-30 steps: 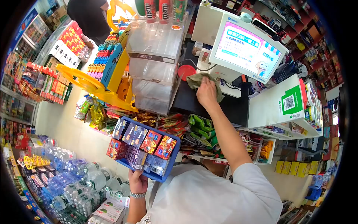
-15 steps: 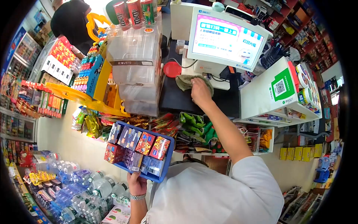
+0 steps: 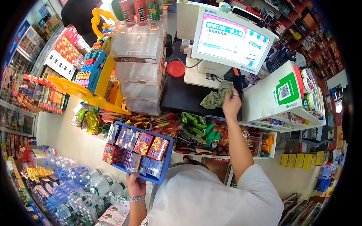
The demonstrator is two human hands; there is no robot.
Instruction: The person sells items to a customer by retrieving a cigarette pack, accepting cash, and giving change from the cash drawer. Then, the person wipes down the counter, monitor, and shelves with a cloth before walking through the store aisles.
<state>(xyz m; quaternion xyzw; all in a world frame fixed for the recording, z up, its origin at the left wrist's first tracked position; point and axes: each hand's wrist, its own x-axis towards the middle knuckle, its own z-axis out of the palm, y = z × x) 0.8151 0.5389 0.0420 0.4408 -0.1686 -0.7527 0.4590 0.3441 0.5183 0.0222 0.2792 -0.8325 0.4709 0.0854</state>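
Note:
My right hand (image 3: 232,104) is closed on a crumpled grey-green cloth (image 3: 213,99), which lies partly on the black counter top (image 3: 181,96) below the white display screen. My left hand (image 3: 136,184) grips the near edge of a blue plastic basket (image 3: 168,152), its fingers partly hidden underneath. Several small boxes fill the basket, among them red patterned boxes (image 3: 143,142) and dark blue ones. A red round lid (image 3: 176,69) rests on the counter to the left of the cloth.
The lit screen (image 3: 233,40) stands behind the counter. Stacked clear plastic bins (image 3: 137,71) rise on the left, and a white shelf unit (image 3: 268,96) with a green QR sign on the right. Snack packets (image 3: 196,126) line the counter front. Bottled drinks (image 3: 100,184) cover the floor at lower left.
My right hand has moved right and nearer along the counter, dragging the cloth away from the screen's base. The blue basket stays in my left hand, shifted slightly left in view.

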